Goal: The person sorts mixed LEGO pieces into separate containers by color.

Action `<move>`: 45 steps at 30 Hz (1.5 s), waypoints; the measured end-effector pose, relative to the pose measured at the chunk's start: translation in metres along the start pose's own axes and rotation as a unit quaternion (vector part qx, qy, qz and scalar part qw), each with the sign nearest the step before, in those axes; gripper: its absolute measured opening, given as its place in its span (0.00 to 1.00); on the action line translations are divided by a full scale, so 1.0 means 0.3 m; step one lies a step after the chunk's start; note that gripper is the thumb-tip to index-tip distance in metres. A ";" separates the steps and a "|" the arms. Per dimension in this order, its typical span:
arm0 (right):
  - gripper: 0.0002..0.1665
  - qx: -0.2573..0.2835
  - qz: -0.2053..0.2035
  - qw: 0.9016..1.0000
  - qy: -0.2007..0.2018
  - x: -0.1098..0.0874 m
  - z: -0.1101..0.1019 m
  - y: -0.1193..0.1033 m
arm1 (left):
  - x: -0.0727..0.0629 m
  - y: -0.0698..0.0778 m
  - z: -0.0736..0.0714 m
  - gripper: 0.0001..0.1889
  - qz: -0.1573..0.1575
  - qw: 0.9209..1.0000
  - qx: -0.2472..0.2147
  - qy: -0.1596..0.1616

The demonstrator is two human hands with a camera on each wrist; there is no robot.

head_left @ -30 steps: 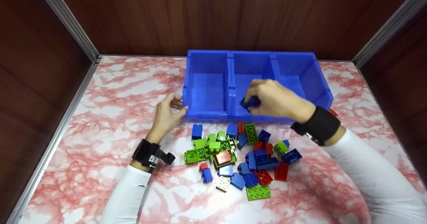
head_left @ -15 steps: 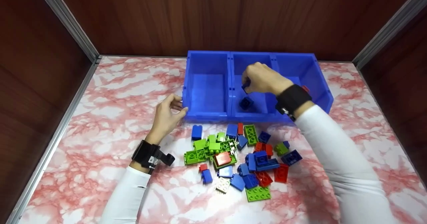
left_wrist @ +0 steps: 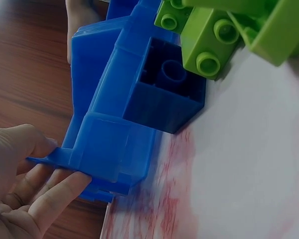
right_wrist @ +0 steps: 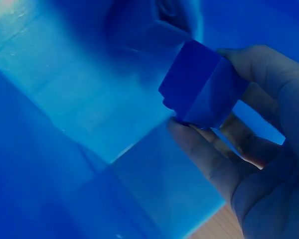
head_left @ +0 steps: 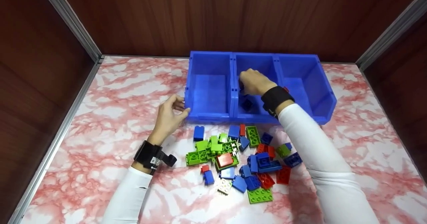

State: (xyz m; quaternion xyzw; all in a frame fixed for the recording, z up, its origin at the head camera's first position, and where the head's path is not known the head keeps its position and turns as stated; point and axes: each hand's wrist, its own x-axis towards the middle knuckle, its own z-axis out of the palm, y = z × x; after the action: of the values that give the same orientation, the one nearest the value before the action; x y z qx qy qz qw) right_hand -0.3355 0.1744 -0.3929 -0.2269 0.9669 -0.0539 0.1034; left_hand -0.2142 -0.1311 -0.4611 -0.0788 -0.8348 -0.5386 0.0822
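A blue bin (head_left: 233,120) with three compartments stands at the back of the table. My left hand (head_left: 170,115) pinches its left edge, thumb on one side and fingers on the other, as the left wrist view shows. Inside the middle compartment, my right hand (head_left: 255,82) holds a blue toy brick (right_wrist: 199,84) between thumb and fingertips. Below it on the compartment floor lies another dark blue brick (head_left: 247,104). Beside the wristband, a bit of red (head_left: 286,89) shows at the right compartment.
Green, blue and red toy bricks (head_left: 263,160) lie in a loose heap before the bin. One blue brick (head_left: 198,133) stands near its front left corner, and a white brick (head_left: 225,186) lies nearer me. Dark wooden panels (head_left: 213,17) close in the back and sides.
My right hand has shifted back and left within the middle compartment. One dark blue brick left its grip onto the floor there; another stays held. The left hand keeps its place.
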 end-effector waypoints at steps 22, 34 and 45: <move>0.21 0.025 -0.017 0.999 -0.014 -0.039 0.030 0.030 | -0.003 0.001 0.010 0.15 0.017 1.000 -0.001 0.003; 0.30 0.009 -0.078 0.995 0.062 -0.242 -0.086 0.034 | 0.001 -0.002 0.004 0.15 -0.004 1.000 0.002 -0.001; 0.42 -0.016 -0.197 0.974 0.109 -0.505 -0.089 -0.042 | 0.006 -0.006 0.003 0.15 0.013 1.000 0.003 0.004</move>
State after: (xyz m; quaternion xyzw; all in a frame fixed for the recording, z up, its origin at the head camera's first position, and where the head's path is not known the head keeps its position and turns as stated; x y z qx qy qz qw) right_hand -0.2036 0.2329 -0.3384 -0.4077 0.9092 -0.0823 -0.0185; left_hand -0.2163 -0.1309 -0.4628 -0.0873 -0.8348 -0.5357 0.0922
